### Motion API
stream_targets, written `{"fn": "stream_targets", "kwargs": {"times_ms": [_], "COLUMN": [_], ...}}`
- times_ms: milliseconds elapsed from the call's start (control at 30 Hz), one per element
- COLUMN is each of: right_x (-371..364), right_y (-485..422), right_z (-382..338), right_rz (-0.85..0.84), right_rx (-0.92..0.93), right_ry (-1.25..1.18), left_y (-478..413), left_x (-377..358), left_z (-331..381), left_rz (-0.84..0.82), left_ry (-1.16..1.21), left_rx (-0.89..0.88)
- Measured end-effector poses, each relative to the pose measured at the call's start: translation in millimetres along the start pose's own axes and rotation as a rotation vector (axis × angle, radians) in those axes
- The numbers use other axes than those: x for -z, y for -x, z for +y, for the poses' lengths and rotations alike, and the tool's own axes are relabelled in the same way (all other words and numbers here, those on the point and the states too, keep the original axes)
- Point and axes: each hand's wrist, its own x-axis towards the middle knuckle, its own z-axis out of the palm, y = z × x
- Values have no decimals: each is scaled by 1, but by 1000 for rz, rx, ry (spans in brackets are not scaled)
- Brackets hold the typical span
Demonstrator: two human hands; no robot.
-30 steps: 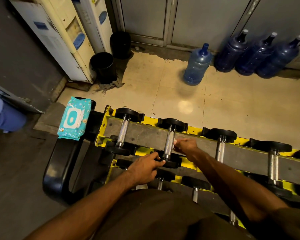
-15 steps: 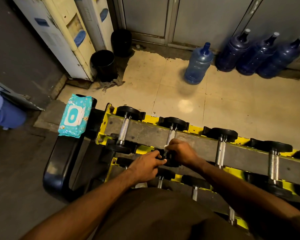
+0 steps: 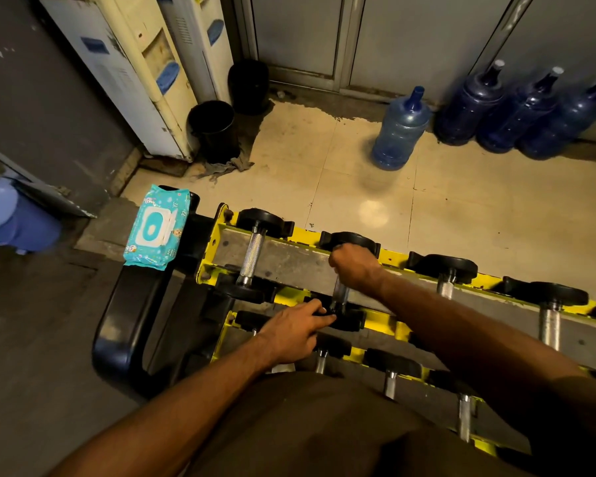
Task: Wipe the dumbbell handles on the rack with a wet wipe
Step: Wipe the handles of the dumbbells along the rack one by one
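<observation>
My right hand (image 3: 355, 266) had its fingers curled round the second dumbbell's handle (image 3: 340, 291); my left hand (image 3: 289, 333) pressed straight fingers on its near head (image 3: 350, 320).

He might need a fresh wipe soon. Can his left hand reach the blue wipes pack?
Probably yes. The left hand rests on a dumbbell while the right hand grips its handle; the wipes pack lies on the black bench just left of the rack, with nothing tall between.

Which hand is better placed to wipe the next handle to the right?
Probably right. The right hand grips the second dumbbell's handle, beside the third handle; the left hand rests on its near head.
</observation>
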Motion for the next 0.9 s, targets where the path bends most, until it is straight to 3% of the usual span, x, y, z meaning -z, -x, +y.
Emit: {"fn": "stream_targets", "kwargs": {"times_ms": [100, 167, 333, 467, 567, 667, 800, 900], "right_x": [-10, -19, -43, -74, -74, -70, -59, -54], "right_y": [12, 15, 30, 46, 33, 14, -10, -17], "right_z": [-28, -26, -3, -3, 5, 8, 16, 23], "right_rz": [-132, -104, 368, 458, 487, 378, 177, 130], "right_rx": [154, 146, -282, -429, -681, -961, -1033, -1051], "right_ry": [-9, -59, -446, -786, -1211, -1723, -2142, -2248], "left_y": [3, 2, 4, 1, -3, 0, 1, -4], "left_x": [-1, 1, 0, 2, 2, -2, -2, -2], "left_z": [-2, -2, -2, -4, -2, -1, 0, 3], "left_rz": [-8, -7, 6, 24, 26, 7, 4, 7], "left_ry": [4, 9, 30, 48, 45, 49, 69, 68], "left_rx": [18, 24, 40, 46, 46, 59, 64, 59]}}
